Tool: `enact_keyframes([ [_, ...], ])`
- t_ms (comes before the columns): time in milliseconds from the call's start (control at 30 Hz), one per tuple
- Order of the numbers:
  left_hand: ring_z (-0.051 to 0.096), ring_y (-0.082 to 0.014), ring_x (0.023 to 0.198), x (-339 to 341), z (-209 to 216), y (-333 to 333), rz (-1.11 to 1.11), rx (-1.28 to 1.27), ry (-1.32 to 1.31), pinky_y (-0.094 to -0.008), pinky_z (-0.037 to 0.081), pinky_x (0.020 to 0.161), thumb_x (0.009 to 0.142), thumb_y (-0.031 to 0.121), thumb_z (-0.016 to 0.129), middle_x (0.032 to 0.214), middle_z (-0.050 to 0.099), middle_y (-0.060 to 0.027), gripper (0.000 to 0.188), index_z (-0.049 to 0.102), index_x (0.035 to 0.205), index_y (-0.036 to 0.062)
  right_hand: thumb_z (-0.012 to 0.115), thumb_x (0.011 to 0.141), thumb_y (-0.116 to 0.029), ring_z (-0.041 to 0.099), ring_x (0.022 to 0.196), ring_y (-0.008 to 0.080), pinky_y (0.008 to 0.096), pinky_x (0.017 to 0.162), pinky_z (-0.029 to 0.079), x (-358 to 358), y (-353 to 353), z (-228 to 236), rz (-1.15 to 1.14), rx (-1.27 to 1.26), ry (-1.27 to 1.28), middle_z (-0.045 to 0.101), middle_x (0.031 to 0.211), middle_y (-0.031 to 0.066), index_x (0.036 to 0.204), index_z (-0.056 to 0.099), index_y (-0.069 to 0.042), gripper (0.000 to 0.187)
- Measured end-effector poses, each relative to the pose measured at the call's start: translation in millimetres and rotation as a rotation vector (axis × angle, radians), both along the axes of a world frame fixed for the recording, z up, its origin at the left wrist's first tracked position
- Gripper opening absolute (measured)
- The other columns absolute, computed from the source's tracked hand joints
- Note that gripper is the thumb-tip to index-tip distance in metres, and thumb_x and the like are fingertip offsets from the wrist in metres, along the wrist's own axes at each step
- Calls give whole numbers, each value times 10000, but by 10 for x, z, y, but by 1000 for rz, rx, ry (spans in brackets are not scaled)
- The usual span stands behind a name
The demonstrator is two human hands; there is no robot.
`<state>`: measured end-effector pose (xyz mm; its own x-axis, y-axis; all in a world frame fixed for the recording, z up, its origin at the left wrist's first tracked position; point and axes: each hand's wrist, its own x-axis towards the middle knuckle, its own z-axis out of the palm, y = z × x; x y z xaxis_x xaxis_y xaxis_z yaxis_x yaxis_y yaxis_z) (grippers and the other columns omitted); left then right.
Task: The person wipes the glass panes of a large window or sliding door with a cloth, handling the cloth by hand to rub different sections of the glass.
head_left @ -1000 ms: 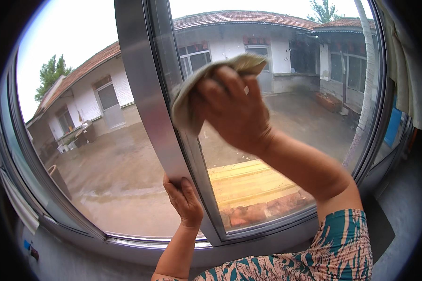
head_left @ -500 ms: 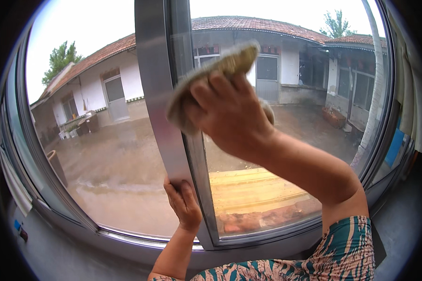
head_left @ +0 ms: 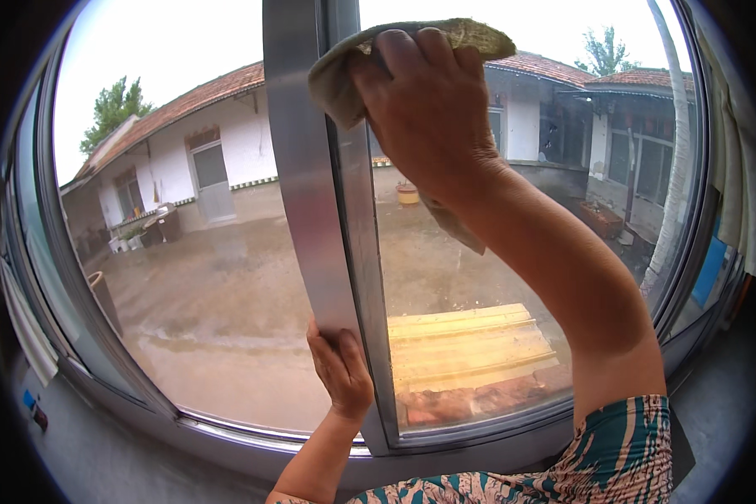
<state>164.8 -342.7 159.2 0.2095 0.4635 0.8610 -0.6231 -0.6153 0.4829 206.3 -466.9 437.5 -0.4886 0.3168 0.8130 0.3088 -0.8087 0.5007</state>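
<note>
A folded greenish-grey cloth [head_left: 338, 88] is in my right hand [head_left: 428, 118], raised high against the right window pane. Its left end laps over the upright metal frame [head_left: 307, 193] of the sliding sash, and a loose corner hangs below my wrist. Lower down, my left hand [head_left: 341, 370] grips that same upright, fingers and thumb closed around its edge. Part of the cloth is hidden behind my right hand and forearm.
The window track [head_left: 260, 430] runs along the bottom, with a grey sill beneath. Curtains [head_left: 735, 160] hang at the right. Through the glass show a wet courtyard [head_left: 218, 286], a tiled-roof house [head_left: 252, 151] and a yellow corrugated sheet [head_left: 462, 340].
My right hand has gone up the pane with the cloth, which now lies flatter and higher. The sash upright has shifted slightly right, and my left hand with it.
</note>
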Motion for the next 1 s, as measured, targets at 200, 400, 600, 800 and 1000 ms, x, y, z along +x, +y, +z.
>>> enact_keyframes([
  [200, 431, -141, 870, -35, -87, 118, 42, -14, 40, -245, 363, 804, 1000, 130, 373, 964, 473, -56, 241, 409, 1205, 9, 642, 730, -272, 470, 977, 260, 415, 715, 380, 40, 158, -515, 116, 6, -44, 491, 973, 42, 951, 620, -167, 245],
  [400, 415, -122, 907, -26, -91, 63, -46, -74, 43, -234, 340, 845, 1014, 156, 373, 1002, 465, -48, 237, 419, 1191, 5, 652, 725, -265, 481, 974, 252, 419, 706, 393, 333, -802, -517, -60, 21, -87, 499, 983, 20, 986, 583, -209, 276],
  [600, 443, -122, 983, -4, -108, 54, -133, -166, -3, -234, 346, 884, 1020, 194, 389, 1075, 488, -50, 287, 417, 1234, 5, 698, 714, -177, 524, 917, 287, 417, 765, 420, 731, -2581, -623, -219, 267, 9, 556, 1000, 72, 1135, 593, -107, 439],
  [800, 448, -165, 1021, 124, -149, 140, 8, -250, -74, -261, 356, 910, 1015, 259, 416, 1120, 483, -71, 363, 399, 1256, -12, 632, 847, -169, 527, 1050, 354, 443, 899, 419, 1276, -3922, -1030, -154, 508, 113, 567, 1129, 150, 1166, 577, -33, 351],
  [1000, 468, -254, 1043, 56, -92, 150, 215, -172, 22, -306, 361, 940, 1024, 328, 359, 1144, 482, -160, 410, 431, 1206, -32, 610, 880, -235, 554, 988, 376, 452, 846, 440, 1768, -4786, -1184, -110, 764, 211, 589, 1063, 185, 1079, 607, -34, 282],
])
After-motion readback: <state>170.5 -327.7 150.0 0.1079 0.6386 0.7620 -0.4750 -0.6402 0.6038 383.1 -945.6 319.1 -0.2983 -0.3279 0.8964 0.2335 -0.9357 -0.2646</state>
